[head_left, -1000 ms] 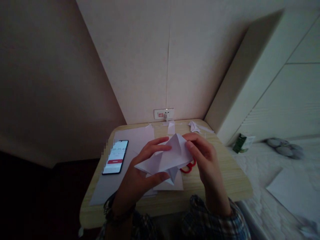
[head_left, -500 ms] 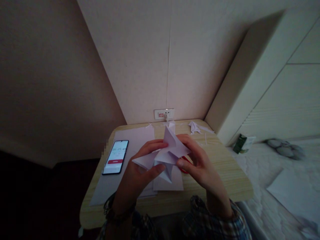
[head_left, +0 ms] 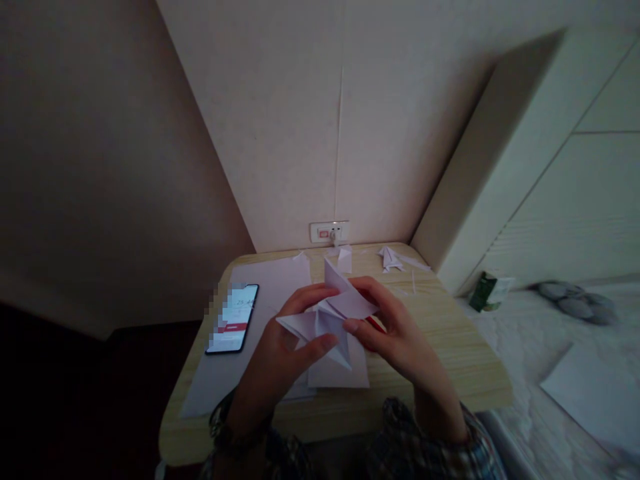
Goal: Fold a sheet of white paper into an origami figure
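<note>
Between my hands is a folded white paper (head_left: 333, 321) with several pointed flaps, held above the table. My left hand (head_left: 295, 340) grips its left side, thumb at the front and fingers behind. On the right, my right hand (head_left: 387, 323) pinches a flap between thumb and fingers. Beneath the folded paper lies a white sheet (head_left: 337, 375). Something red (head_left: 373, 333), partly hidden by my right hand, rests on the table behind it.
A phone (head_left: 233, 320) lies on large white paper (head_left: 207, 383) at the table's left. Toward the back are a folded paper figure (head_left: 390, 260) and paper scraps (head_left: 345, 259). A wall socket (head_left: 329, 232) is behind the table (head_left: 450, 360); a bed (head_left: 520, 333) stands at right.
The folded paper has tilted and its flaps have shifted, with the front opening more visible. Both hands keep hold of it, and the right thumb has moved slightly left.
</note>
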### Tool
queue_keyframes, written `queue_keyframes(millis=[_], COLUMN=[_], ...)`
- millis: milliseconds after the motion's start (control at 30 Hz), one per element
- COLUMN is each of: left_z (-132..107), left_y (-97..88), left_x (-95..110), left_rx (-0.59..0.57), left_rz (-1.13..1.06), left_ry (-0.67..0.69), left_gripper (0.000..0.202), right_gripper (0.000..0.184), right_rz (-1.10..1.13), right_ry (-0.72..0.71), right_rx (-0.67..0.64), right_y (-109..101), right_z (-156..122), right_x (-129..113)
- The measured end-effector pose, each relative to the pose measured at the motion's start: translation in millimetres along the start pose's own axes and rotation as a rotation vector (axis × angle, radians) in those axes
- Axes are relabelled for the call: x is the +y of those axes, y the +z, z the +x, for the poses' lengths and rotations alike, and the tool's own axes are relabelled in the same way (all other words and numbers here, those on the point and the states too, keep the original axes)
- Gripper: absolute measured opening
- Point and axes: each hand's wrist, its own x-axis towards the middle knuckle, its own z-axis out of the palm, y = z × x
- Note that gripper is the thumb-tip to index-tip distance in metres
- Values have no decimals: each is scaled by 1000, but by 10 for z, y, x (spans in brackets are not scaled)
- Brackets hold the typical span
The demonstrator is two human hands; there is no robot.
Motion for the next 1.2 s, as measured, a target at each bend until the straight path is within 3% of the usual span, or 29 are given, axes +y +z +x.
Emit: queue_keyframes(millis=[233,400,500,600,700,833,1000,1067,1200], left_z=[-24,-42,-19,11,23,31,44,36,-5], left_y=[23,65,54,49,78,138,182,176,149], left_x=[40,15,-43,-74,-72,-88,-118,-110,-85], left_rx=[-30,181,206,242,286,271,248,240,189], left_rz=[-86,-166,-152,-24,262,560,625,616,473], left_ry=[22,8,36,134,214,313,338,323,239], left_gripper=[45,40,38,40,39,40,51,59,65], right_gripper=[28,27,29,29,35,44,19,7,4], right_rz=[2,29,58,65,46,0,-27,-17,38], right_ry=[-2,-58,-142,-216,-265,-208,-61,-54,-91], right_rx=[1,-17,-36,-91,-128,-133,-6,58,180], right_y=[-7,-23,-37,-28,5,56,92,87,59], right_z=[15,25,35,50,60,49,54,72,94], right_x=[47,44,15,-11,-2,30,23,39,79])
